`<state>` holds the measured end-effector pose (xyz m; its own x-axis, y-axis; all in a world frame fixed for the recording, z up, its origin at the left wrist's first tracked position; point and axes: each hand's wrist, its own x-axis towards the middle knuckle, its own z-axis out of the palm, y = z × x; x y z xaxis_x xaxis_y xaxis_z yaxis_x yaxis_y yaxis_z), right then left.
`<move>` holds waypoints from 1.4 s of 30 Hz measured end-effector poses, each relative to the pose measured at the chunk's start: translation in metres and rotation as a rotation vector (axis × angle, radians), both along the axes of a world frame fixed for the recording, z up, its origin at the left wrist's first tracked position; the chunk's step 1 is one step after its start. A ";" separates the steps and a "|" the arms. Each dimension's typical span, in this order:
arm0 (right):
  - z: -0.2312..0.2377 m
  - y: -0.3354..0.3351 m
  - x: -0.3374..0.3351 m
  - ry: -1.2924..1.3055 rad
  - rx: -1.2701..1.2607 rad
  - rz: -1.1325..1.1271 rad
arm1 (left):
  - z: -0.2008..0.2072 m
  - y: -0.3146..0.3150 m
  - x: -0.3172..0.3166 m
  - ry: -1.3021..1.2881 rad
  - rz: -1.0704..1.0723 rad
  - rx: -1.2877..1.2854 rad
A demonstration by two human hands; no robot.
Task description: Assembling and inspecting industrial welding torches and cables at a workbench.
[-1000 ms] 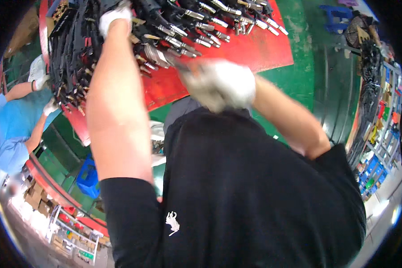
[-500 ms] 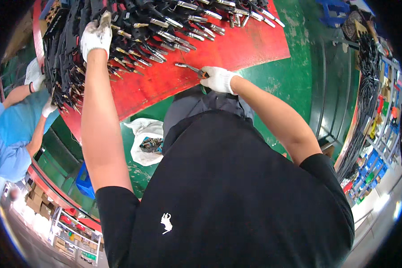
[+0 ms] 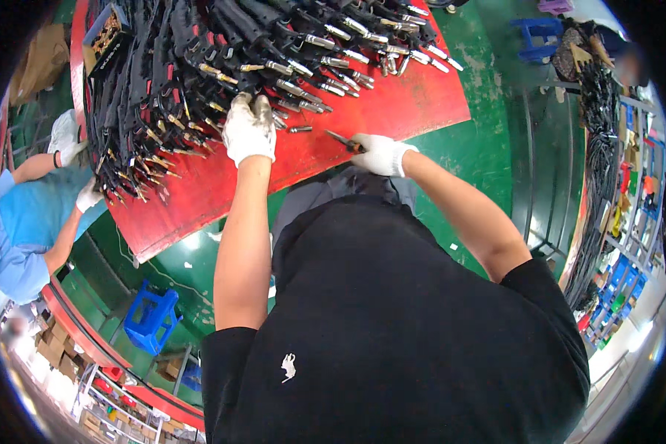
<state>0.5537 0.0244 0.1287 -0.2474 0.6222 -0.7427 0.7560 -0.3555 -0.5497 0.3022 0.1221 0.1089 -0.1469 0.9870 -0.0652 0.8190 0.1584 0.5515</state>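
Observation:
My left hand [image 3: 249,132], in a white glove with smudged fingertips, is at the near edge of a heap of black torch-like handles [image 3: 240,22] with silver and brass metal ends. Its fingers reach toward those ends, with a gap between them; nothing held shows. In my gloved right hand [image 3: 379,155] is a pair of pliers [image 3: 354,146] with dark and orange grips, jaws pointing left above the red tabletop [image 3: 303,155]. A small silver metal sleeve [image 3: 300,129] lies on the tabletop between my left hand and the plier jaws, apart from both.
To the left, a co-worker in blue [image 3: 33,214] has white-gloved hands at the heap's edge. An open box of small brass-coloured parts [image 3: 107,41] stands at the far left. A blue stool [image 3: 152,318] stands on the green floor; long black cables [image 3: 598,177] hang at the right.
My left hand has come right and nearer, from inside the heap to its near edge. The plier jaws have moved right, away from the small sleeve, and my view has shifted.

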 end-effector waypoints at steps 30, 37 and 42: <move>-0.004 0.000 -0.058 0.331 0.053 -0.152 | 0.001 0.032 -0.014 -0.869 0.164 -0.287; -0.027 -0.007 -0.072 0.425 0.133 -0.220 | -0.002 0.044 -0.030 -0.697 0.142 -0.375; -0.036 -0.011 -0.081 0.522 0.195 -0.307 | 0.033 0.040 -0.013 -0.618 0.147 -0.359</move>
